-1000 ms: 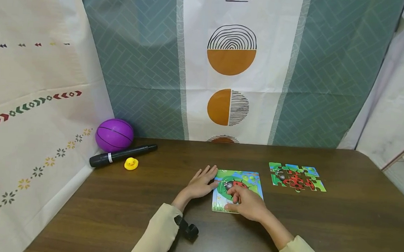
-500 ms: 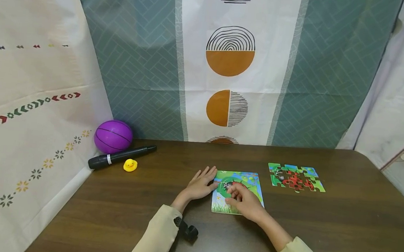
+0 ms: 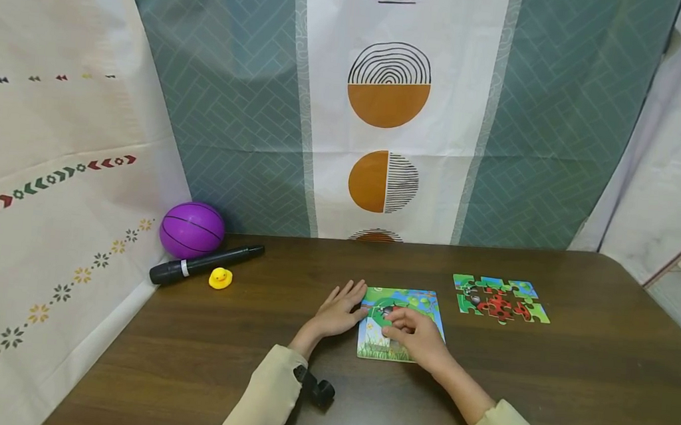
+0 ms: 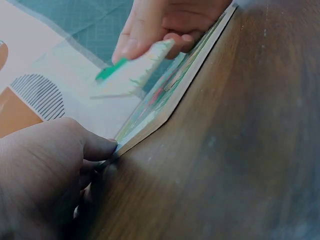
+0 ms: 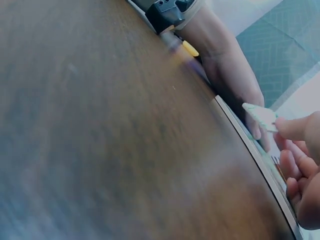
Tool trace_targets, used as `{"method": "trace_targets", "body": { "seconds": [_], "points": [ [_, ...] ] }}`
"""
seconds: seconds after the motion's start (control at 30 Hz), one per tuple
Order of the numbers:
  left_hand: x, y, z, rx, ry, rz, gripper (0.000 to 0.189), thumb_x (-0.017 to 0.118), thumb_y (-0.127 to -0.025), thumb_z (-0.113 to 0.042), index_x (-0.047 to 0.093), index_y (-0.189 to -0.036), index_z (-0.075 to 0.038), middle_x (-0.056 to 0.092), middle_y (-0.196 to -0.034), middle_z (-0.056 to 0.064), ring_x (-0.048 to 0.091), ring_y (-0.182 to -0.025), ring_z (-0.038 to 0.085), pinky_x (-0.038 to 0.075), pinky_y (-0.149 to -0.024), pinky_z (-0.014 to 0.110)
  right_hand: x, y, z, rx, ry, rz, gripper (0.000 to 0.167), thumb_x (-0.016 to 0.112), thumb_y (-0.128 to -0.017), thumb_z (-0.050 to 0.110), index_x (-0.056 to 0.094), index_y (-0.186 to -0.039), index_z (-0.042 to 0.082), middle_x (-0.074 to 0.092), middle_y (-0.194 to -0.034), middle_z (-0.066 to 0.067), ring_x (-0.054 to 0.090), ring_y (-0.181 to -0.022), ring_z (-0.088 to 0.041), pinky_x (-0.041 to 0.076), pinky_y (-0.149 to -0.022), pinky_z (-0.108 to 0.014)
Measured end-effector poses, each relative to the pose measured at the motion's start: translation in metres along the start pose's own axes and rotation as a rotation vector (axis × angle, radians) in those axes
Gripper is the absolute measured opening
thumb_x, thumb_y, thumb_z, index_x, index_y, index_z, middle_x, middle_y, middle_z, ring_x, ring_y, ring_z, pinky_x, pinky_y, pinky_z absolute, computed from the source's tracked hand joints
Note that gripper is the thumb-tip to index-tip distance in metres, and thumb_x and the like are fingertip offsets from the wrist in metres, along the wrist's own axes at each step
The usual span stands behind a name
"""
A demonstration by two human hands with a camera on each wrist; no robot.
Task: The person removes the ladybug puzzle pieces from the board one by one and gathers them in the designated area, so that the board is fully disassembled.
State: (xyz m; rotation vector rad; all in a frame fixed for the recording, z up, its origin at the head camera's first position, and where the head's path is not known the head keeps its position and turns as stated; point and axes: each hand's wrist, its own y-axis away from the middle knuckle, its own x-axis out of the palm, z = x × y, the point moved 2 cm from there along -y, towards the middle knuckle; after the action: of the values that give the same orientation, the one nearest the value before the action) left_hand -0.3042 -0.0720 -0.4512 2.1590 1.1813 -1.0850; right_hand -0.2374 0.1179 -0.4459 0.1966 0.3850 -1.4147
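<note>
A square ladybug jigsaw board (image 3: pixel 423 304) lies flat on the brown table. My left hand (image 3: pixel 337 311) rests at its left edge with the fingers stretched out; in the left wrist view the thumb (image 4: pixel 97 146) touches the board's corner. Over the board, my right hand (image 3: pixel 419 339) pinches a white and green puzzle piece (image 4: pixel 137 75) between thumb and fingers. That piece is tilted and raised off the board, as the right wrist view also shows. My right hand covers the board's lower right part in the head view.
Several loose puzzle pieces (image 3: pixel 498 306) with ladybug parts lie to the board's right. On the far left are a purple ball (image 3: pixel 191 230), a black marker-shaped stick (image 3: pixel 210 262) and a yellow rubber duck (image 3: pixel 220 278). Patterned cloths hang behind and beside the table.
My right hand's fingers have closed on the puzzle piece at the board's lower left and lifted it. My left hand has stayed at the board's edge.
</note>
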Motion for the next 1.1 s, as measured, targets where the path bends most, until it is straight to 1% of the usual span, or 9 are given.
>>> {"method": "trace_targets", "body": {
  "seconds": [0.2,0.4,0.5,0.6,0.7,0.77,0.83,0.9,1.1],
  "points": [
    [0.001,0.000,-0.001,0.005,0.003,0.002,0.060,0.042,-0.105,-0.030,0.021,-0.156,-0.006,0.014,-0.165,0.009,0.005,-0.155,0.029,0.001,-0.125,0.052,-0.017,-0.001,0.000,0.004,-0.049,-0.093,0.029,0.072,-0.089,0.019,0.069,-0.112,0.003,0.074,-0.096,-0.013,0.065,-0.075,-0.011,0.053,-0.069,-0.025],
    [-0.001,0.001,-0.002,0.010,0.006,-0.002,0.060,0.042,-0.105,-0.030,0.022,-0.155,-0.005,0.014,-0.165,0.010,0.006,-0.155,0.029,0.002,-0.125,0.052,-0.052,0.001,-0.011,0.028,0.005,-0.195,0.032,0.072,-0.089,0.024,0.069,-0.116,0.007,0.074,-0.099,-0.009,0.062,-0.082,-0.003,0.052,-0.075,-0.025],
    [-0.001,0.001,-0.001,0.005,0.004,-0.002,0.060,0.042,-0.105,-0.029,0.021,-0.156,-0.006,0.014,-0.165,0.009,0.005,-0.155,0.029,0.001,-0.125,0.052,-0.075,0.004,-0.021,0.032,0.040,-0.241,0.035,0.070,-0.091,0.029,0.067,-0.118,0.007,0.075,-0.098,0.000,0.059,-0.084,0.003,0.051,-0.077,-0.023],
    [0.000,0.001,-0.001,0.012,0.005,-0.002,0.060,0.043,-0.105,-0.029,0.022,-0.155,-0.005,0.015,-0.165,0.009,0.006,-0.155,0.029,0.002,-0.125,0.052,-0.100,0.011,-0.032,0.033,0.080,-0.285,0.040,0.069,-0.092,0.034,0.064,-0.120,0.006,0.072,-0.089,0.017,0.057,-0.083,0.008,0.050,-0.075,-0.021],
    [0.000,0.000,0.000,0.018,0.004,-0.002,0.060,0.043,-0.105,-0.030,0.022,-0.155,-0.005,0.015,-0.165,0.010,0.007,-0.154,0.030,0.002,-0.124,0.053,-0.120,0.017,-0.042,0.055,0.122,-0.295,0.043,0.067,-0.092,0.037,0.062,-0.121,0.005,0.065,-0.084,0.031,0.054,-0.083,0.013,0.050,-0.074,-0.020],
    [0.000,0.000,0.001,0.022,0.003,-0.005,0.060,0.042,-0.105,-0.030,0.022,-0.155,-0.004,0.015,-0.165,0.010,0.007,-0.154,0.030,0.003,-0.124,0.054,-0.131,0.019,-0.048,0.071,0.144,-0.288,0.045,0.067,-0.092,0.038,0.061,-0.122,0.005,0.063,-0.083,0.034,0.054,-0.082,0.015,0.050,-0.073,-0.019],
    [0.000,0.000,0.001,0.018,0.002,-0.006,0.060,0.042,-0.105,-0.030,0.022,-0.155,-0.005,0.015,-0.165,0.010,0.007,-0.154,0.030,0.002,-0.124,0.053,-0.138,0.021,-0.052,0.081,0.168,-0.272,0.045,0.066,-0.092,0.039,0.062,-0.122,0.004,0.064,-0.085,0.033,0.053,-0.082,0.016,0.049,-0.073,-0.019],
    [0.000,0.000,0.001,0.013,-0.004,-0.009,0.060,0.042,-0.105,-0.030,0.022,-0.155,-0.005,0.015,-0.165,0.010,0.007,-0.154,0.030,0.003,-0.124,0.053,-0.142,0.023,-0.055,0.083,0.198,-0.252,0.045,0.066,-0.092,0.039,0.063,-0.121,0.005,0.068,-0.089,0.028,0.053,-0.082,0.017,0.049,-0.073,-0.019],
    [0.000,0.000,0.001,0.005,-0.017,-0.007,0.060,0.042,-0.105,-0.031,0.021,-0.156,-0.007,0.015,-0.165,0.008,0.006,-0.155,0.028,0.002,-0.125,0.051,-0.144,0.023,-0.060,0.031,0.309,-0.208,0.035,0.069,-0.091,0.032,0.068,-0.114,0.005,0.072,-0.098,-0.001,0.056,-0.077,0.012,0.050,-0.068,-0.022]
  ]
}}
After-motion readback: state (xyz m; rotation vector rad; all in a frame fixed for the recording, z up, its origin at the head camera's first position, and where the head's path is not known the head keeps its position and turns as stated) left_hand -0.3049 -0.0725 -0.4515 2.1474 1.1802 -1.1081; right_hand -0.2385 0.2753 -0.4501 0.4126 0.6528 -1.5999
